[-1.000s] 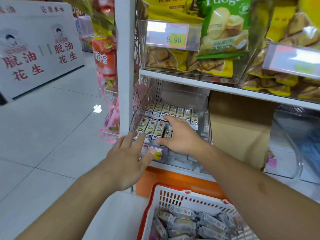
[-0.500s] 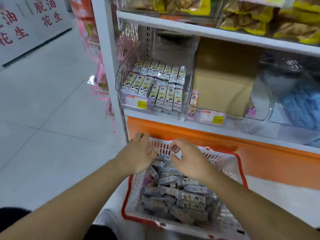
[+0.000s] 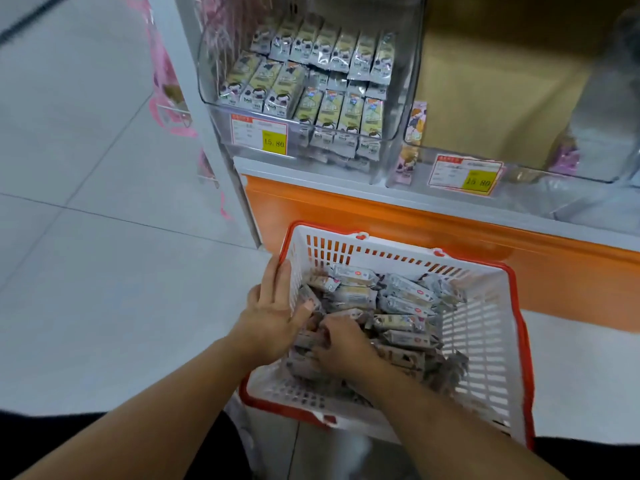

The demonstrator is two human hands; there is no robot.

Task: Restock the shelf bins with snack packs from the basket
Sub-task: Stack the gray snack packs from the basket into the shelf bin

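The grey foil-wrapped snack packs (image 3: pixel 398 306) lie heaped in the white slotted plastic basket (image 3: pixel 485 327) with its red rim. I have brought both hands down from the clear shelf bin (image 3: pixel 391 109): my right hand (image 3: pixel 343 348) curls into the heap, my left hand (image 3: pixel 273 313) rests flat-fingered at the rim. The next load is starting.

I have just one view, from the camera on my head, wide-angled and tipped steeply down and forward. It looks over my forearms, which enter from the bottom edge, onto the basket (image 3: pixel 485 327) close below me, near the centre. Farther off, at the top, it takes in the clear shelf bin (image 3: pixel 394 109) and the orange shelf base (image 3: pixel 450 233). The tiled floor (image 3: pixel 86 237) fills the left side. With no second view, nothing overlaps.
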